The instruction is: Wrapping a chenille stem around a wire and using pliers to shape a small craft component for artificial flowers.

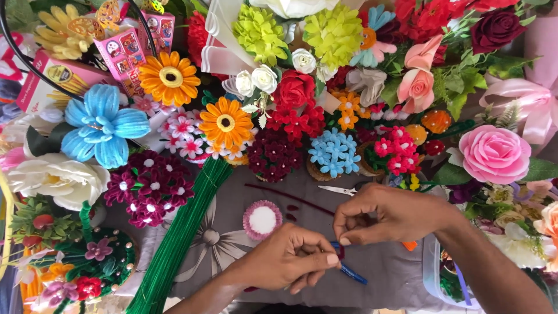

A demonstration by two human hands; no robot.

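Observation:
My left hand comes up from the bottom centre and pinches a blue stick between thumb and fingers. My right hand reaches in from the right, its fingertips closed on a small dark red pipe-cleaner piece wound around that stick. The two hands touch at their fingertips above the grey floral cloth. A long dark red pipe cleaner lies on the cloth just behind them.
A bundle of green pipe cleaners lies diagonally at left. A pink-rimmed round cup with white contents sits beside my left hand. Scissors lie behind my right hand. Handmade flowers crowd the back and both sides.

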